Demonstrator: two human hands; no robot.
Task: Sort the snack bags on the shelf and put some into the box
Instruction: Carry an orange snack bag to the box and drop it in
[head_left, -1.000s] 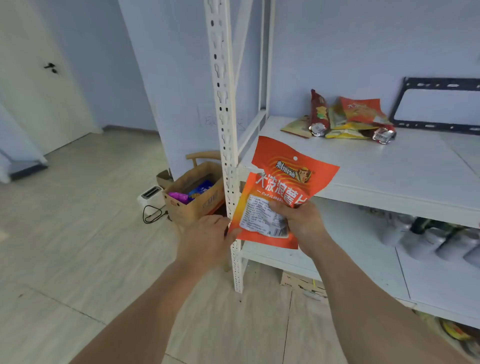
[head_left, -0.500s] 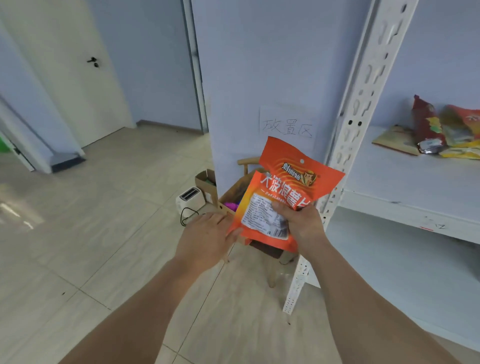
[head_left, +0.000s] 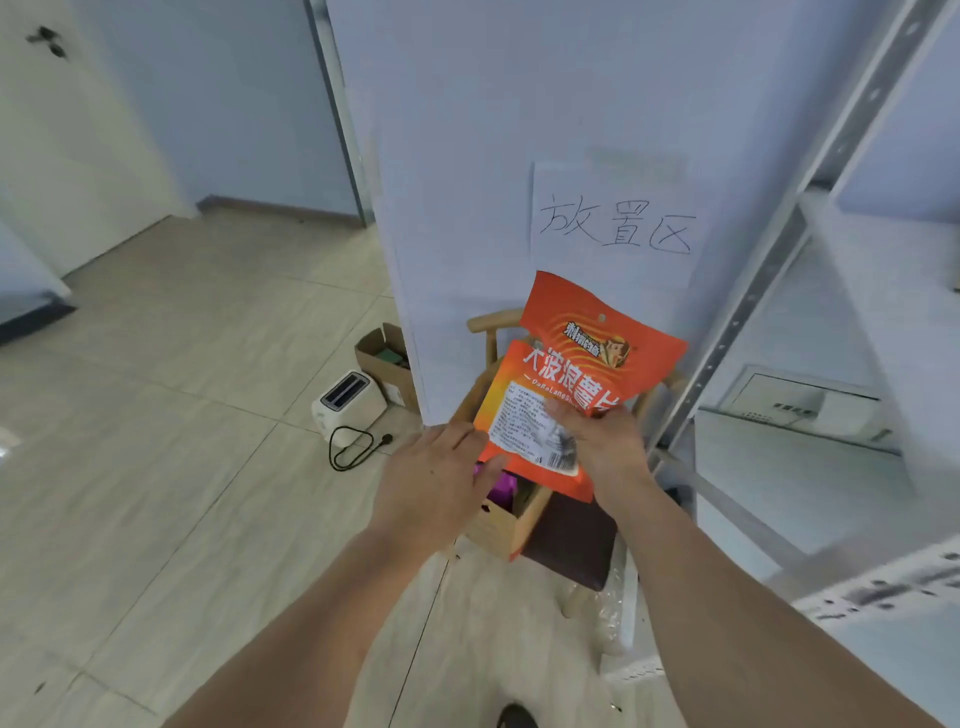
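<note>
Orange snack bags (head_left: 587, 364), tan box (head_left: 511, 522), white toaster (head_left: 349, 402)

Two orange snack bags (head_left: 582, 374) are in view, overlapped, with two hands on them. One cardboard box (head_left: 511, 522) sits below, and one toaster (head_left: 349, 402) and one smaller carton (head_left: 384, 358) are on the floor to the left.

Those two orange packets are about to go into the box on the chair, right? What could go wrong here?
Probably little, but two things stand out. The right hand pinches both orange snack bags by their lower edge only, so the front one could slip out; the left hand merely touches its corner. Also, the cardboard box sits near the front of the chair seat and already holds a purple item, so a careless drop might miss or nudge it.
</note>
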